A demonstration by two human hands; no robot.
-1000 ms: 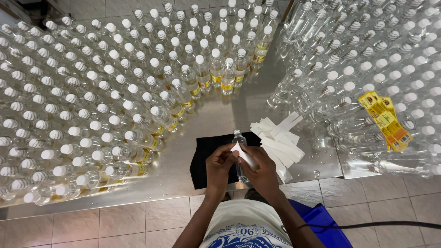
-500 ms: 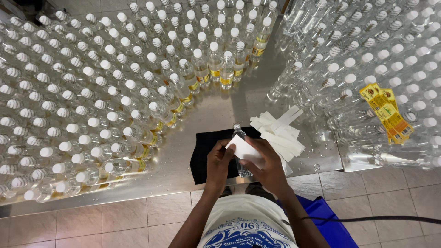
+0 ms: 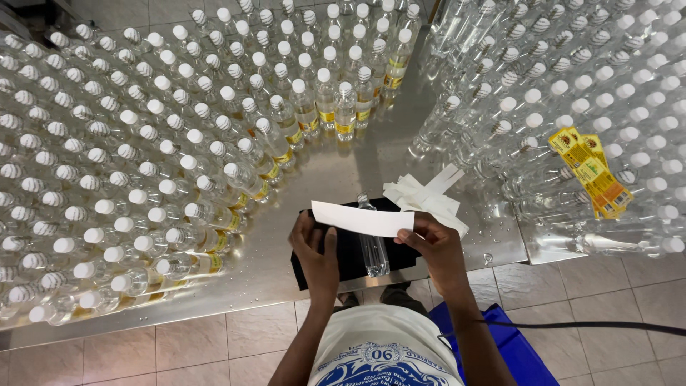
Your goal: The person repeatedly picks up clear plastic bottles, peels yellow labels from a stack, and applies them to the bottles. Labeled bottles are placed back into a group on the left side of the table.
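Strip: I am holding a blank white rectangular paper strip (image 3: pixel 363 219) level above the work spot, its plain side facing up.
Left hand: my left hand (image 3: pixel 315 256) is pinching the strip's near-left corner, thumb up against the paper, fingers curled under.
Right hand: my right hand (image 3: pixel 437 249) is grasping the strip's right end between thumb and fingertips.
Bottle in work: one clear plastic bottle (image 3: pixel 372 246) is lying on its side on a black cloth pad (image 3: pixel 346 259), directly under the strip; no band is showing on it yet, and the strip is not yet touching it as far as I can tell.
Done so far: I am counting the white-capped clear bottles with yellow bands (image 3: pixel 300 114) standing in rows near the pad as finished; they are a small share.
Left to do: I am judging most of the work as ahead, since the crowd of bare white-capped bottles (image 3: pixel 586 78) on the right is carrying no bands.
Supplies: a loose heap of white paper strips (image 3: pixel 425 196) is lying just beside the pad; a stack of yellow printed labels (image 3: pixel 590 171) is resting on the bottle tops to the right.
Surface: everything is standing on a wet steel table (image 3: pixel 336 168).
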